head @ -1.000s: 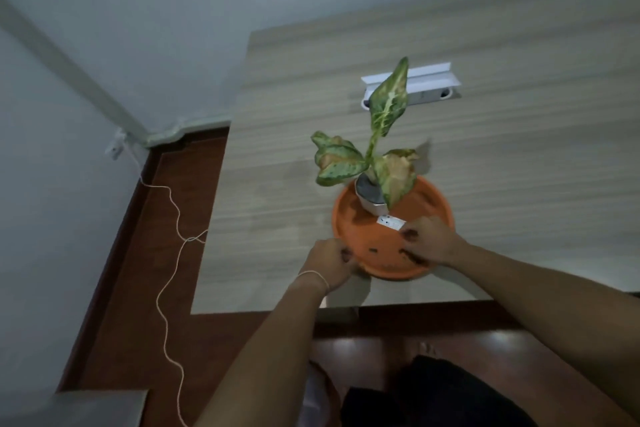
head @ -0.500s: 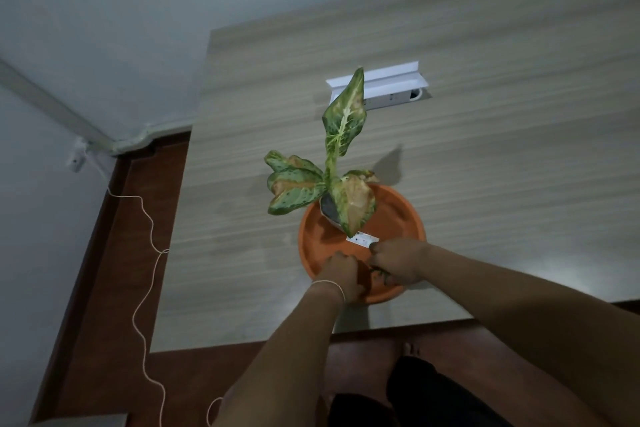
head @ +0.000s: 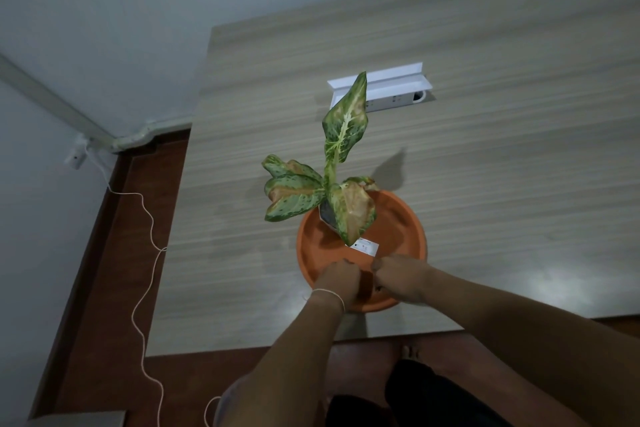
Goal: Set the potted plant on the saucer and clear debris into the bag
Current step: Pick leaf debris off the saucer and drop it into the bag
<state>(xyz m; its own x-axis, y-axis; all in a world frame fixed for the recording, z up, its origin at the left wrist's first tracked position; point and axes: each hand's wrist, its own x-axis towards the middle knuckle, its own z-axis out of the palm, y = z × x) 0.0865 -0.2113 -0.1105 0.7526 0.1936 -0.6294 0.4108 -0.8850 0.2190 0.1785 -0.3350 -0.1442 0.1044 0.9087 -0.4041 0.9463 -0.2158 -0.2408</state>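
A small potted plant (head: 343,128) with spotted green and yellowed leaves stands in a grey pot (head: 327,215) on the orange saucer (head: 398,218), toward its far left side. A white label (head: 365,247) lies at the pot's foot. My left hand (head: 341,279) and my right hand (head: 401,276) are side by side on the saucer's near part, fingers curled shut and pointing down. A few dark bits of debris (head: 378,288) show between them. Whether either hand pinches any is hidden. No bag can be made out.
The saucer sits near the front edge of a pale wooden table (head: 485,149). A white socket box (head: 388,87) lies behind the plant. A thin cord (head: 145,218) trails over the brown floor on the left, beside the wall.
My hands have moved from the saucer's rim to its near inside, close together, with fingers curled. The view has shifted, so the plant sits lower and more to the left.
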